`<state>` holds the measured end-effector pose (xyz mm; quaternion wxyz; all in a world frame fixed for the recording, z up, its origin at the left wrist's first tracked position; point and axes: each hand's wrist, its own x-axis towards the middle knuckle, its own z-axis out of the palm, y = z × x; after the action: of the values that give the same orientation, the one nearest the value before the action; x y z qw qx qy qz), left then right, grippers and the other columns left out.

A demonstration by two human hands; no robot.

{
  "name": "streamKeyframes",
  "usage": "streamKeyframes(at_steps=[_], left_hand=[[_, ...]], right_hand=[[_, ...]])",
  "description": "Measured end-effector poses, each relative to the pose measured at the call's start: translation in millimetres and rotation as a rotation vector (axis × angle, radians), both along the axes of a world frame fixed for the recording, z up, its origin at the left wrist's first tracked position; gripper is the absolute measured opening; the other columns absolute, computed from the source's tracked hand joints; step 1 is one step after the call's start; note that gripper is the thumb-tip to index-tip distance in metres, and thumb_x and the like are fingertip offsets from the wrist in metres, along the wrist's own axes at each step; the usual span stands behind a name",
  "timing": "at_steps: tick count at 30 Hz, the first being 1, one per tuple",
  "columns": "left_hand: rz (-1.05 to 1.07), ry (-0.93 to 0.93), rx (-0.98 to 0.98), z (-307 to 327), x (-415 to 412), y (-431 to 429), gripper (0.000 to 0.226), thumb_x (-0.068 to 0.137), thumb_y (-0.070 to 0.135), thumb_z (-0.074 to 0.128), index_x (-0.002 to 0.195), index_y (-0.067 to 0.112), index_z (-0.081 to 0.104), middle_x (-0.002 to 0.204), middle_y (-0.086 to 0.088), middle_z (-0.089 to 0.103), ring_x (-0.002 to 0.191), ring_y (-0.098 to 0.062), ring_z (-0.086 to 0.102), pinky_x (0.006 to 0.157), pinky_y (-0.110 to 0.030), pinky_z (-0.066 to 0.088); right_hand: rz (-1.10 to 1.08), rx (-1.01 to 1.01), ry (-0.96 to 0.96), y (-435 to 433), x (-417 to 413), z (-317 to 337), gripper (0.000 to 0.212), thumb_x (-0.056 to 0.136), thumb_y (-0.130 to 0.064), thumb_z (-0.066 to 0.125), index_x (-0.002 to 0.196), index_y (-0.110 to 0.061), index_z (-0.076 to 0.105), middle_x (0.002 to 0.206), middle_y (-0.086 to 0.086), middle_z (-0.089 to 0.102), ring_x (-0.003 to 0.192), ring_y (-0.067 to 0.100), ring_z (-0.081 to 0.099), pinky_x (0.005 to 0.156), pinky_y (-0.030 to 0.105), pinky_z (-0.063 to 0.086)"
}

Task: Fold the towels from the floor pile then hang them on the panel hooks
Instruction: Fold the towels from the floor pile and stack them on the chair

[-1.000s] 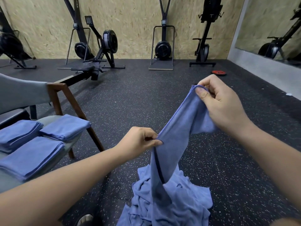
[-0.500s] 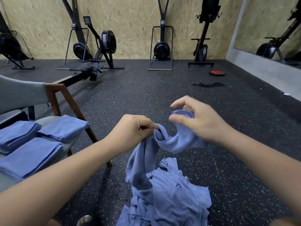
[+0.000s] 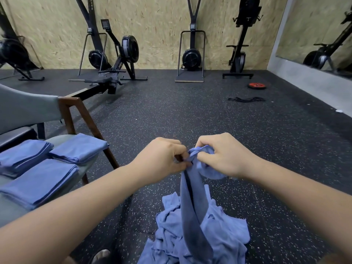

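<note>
As both hands pinch one towel (image 3: 192, 197), it hangs over the pile (image 3: 226, 235)

While the left hand (image 3: 162, 159) and right hand (image 3: 224, 155) sit close together above the pile, each pinches the towel's bunched top edge between thumb and curled fingers. From there the blue cloth drops as a narrow strip, its lower end reaching the heap on the floor. Left of the pile, a chair (image 3: 80, 119) holds three folded towels (image 3: 38, 180).

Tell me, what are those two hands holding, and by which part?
The left hand and the right hand both pinch one blue cloth towel by its bunched upper edge; the rest hangs onto the crumpled blue towel pile.
</note>
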<state>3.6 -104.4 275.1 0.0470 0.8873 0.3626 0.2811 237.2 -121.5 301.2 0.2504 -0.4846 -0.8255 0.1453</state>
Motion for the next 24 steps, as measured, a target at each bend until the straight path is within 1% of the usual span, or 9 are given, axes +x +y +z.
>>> streamKeyframes(at_steps=[3,6,9,10,12,15,18,21,24], left_hand=[[-0.015,0.031,-0.026,-16,1,2,0.015,0.084,0.038,0.079,0.084,0.024,0.074,0.082,0.013,0.064,0.073,-0.004,0.059,0.067,-0.027,0.044],[-0.012,-0.107,-0.149,-30,1,0,0.013,0.084,0.023,0.084,0.082,0.023,0.072,0.08,0.014,0.06,0.074,-0.002,0.057,0.069,-0.024,0.043],[0.006,-0.303,-0.372,-39,4,0,0.017,0.08,0.012,0.082,0.082,0.019,0.067,0.082,0.001,0.065,0.074,-0.018,0.064,0.071,-0.04,0.054],[-0.009,-0.354,-0.432,-39,7,-1,0.018,0.08,0.009,0.08,0.083,0.02,0.066,0.083,-0.002,0.065,0.073,-0.02,0.063,0.071,-0.042,0.053],[-0.049,-0.389,-0.465,-38,11,-4,0.023,0.081,0.002,0.078,0.088,0.022,0.068,0.084,0.003,0.063,0.073,-0.015,0.06,0.07,-0.033,0.049],[-0.062,-0.321,-0.431,-32,14,-8,0.026,0.083,0.001,0.077,0.092,0.024,0.072,0.086,0.013,0.064,0.069,-0.006,0.059,0.068,-0.019,0.043],[-0.02,-0.227,-0.398,-28,14,-7,0.026,0.084,0.009,0.078,0.088,0.032,0.067,0.074,0.015,0.066,0.062,0.0,0.051,0.063,-0.018,0.041],[0.002,-0.09,-0.31,-31,10,-5,0.024,0.083,0.014,0.08,0.075,0.024,0.06,0.064,0.02,0.059,0.057,0.0,0.049,0.06,-0.013,0.034],[0.006,-0.018,-0.254,-31,6,-3,0.02,0.085,0.02,0.082,0.074,0.016,0.065,0.063,0.013,0.059,0.057,0.0,0.051,0.059,-0.011,0.032]], right_hand=[[-0.002,0.045,0.071,1,4,4,0.011,0.088,-0.017,0.067,0.08,-0.024,0.069,0.066,-0.005,0.066,0.065,0.008,0.056,0.057,0.018,0.037],[-0.016,0.076,0.131,3,12,9,0.01,0.083,-0.025,0.062,0.082,-0.023,0.071,0.073,-0.004,0.07,0.07,0.013,0.062,0.065,0.03,0.048],[-0.026,0.085,0.195,5,20,12,0.015,0.08,-0.027,0.057,0.083,-0.021,0.071,0.073,0.001,0.07,0.073,0.024,0.063,0.071,0.04,0.05],[-0.03,0.088,0.208,6,23,13,0.015,0.08,-0.027,0.057,0.083,-0.022,0.071,0.072,0.003,0.069,0.074,0.027,0.062,0.072,0.043,0.05],[-0.04,0.094,0.227,8,28,13,0.014,0.081,-0.028,0.058,0.083,-0.023,0.071,0.072,0.006,0.068,0.075,0.03,0.061,0.069,0.043,0.05],[-0.055,0.103,0.262,9,31,12,0.013,0.082,-0.026,0.058,0.082,-0.023,0.071,0.072,0.001,0.069,0.074,0.027,0.062,0.068,0.04,0.049],[-0.047,0.113,0.249,10,31,11,0.011,0.084,-0.023,0.06,0.083,-0.024,0.071,0.073,0.0,0.07,0.074,0.024,0.063,0.069,0.039,0.05],[-0.052,0.127,0.266,10,30,11,0.011,0.086,-0.016,0.064,0.084,-0.023,0.072,0.074,-0.002,0.07,0.075,0.023,0.063,0.07,0.037,0.05],[-0.08,0.14,0.28,11,32,13,0.014,0.081,-0.025,0.059,0.084,-0.023,0.073,0.075,-0.002,0.07,0.075,0.021,0.063,0.071,0.037,0.05]])
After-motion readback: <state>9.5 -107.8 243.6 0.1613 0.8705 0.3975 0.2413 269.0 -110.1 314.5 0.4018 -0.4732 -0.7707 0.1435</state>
